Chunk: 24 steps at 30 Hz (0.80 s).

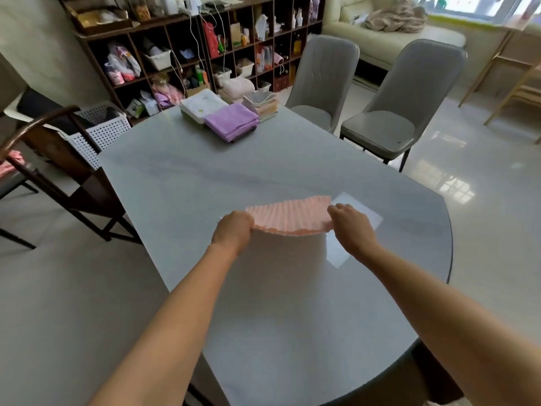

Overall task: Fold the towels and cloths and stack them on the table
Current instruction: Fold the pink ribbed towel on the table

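Left hand [234,228] and right hand [349,222] each gripping an end of a ribbed pink cloth [289,215], cloth stretched between them above the grey table [205,177], folded stacks [231,114] at the far edge.

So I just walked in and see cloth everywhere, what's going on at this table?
A person is folding laundry. The left hand and the right hand each grip an end of a pink ribbed cloth, held stretched just above the grey table. At the far end sit finished piles: a purple stack, a white stack and a mixed pale stack.
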{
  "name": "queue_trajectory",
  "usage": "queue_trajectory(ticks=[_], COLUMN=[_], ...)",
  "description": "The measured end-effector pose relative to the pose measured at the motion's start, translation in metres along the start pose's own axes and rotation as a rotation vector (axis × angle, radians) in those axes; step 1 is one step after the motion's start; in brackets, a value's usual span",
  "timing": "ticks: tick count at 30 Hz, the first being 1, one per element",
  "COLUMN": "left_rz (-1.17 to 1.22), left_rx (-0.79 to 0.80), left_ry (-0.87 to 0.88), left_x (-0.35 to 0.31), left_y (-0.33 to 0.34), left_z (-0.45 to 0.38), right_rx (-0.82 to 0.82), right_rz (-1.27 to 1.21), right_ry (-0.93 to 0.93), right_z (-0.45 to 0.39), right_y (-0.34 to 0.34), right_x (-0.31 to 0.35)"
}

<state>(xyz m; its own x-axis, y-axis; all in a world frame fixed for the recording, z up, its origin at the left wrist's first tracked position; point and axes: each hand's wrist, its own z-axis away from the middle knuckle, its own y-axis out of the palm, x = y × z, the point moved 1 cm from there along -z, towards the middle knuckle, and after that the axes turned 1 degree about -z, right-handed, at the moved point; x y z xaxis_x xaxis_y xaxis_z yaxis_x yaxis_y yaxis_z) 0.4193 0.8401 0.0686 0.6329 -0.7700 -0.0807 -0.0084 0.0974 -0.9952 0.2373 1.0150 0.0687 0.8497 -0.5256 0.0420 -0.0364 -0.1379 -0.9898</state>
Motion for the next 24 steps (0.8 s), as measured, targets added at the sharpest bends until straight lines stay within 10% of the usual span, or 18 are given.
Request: queue_trajectory(ticks=[12, 24], left_rz=[-0.206, -0.455], left_rx=[0.514, 0.811], left_ry=[0.104, 0.42], left_x=[-0.012, -0.002], left_y=[0.112, 0.15], left_z=[0.098, 0.149], right_rx=[0.625, 0.844], right_rz=[0.038, -0.114], right_ry=[-0.368, -0.136], right_z=[0.132, 0.182], right_y=[0.121, 0.116], right_x=[0.022, 0.05])
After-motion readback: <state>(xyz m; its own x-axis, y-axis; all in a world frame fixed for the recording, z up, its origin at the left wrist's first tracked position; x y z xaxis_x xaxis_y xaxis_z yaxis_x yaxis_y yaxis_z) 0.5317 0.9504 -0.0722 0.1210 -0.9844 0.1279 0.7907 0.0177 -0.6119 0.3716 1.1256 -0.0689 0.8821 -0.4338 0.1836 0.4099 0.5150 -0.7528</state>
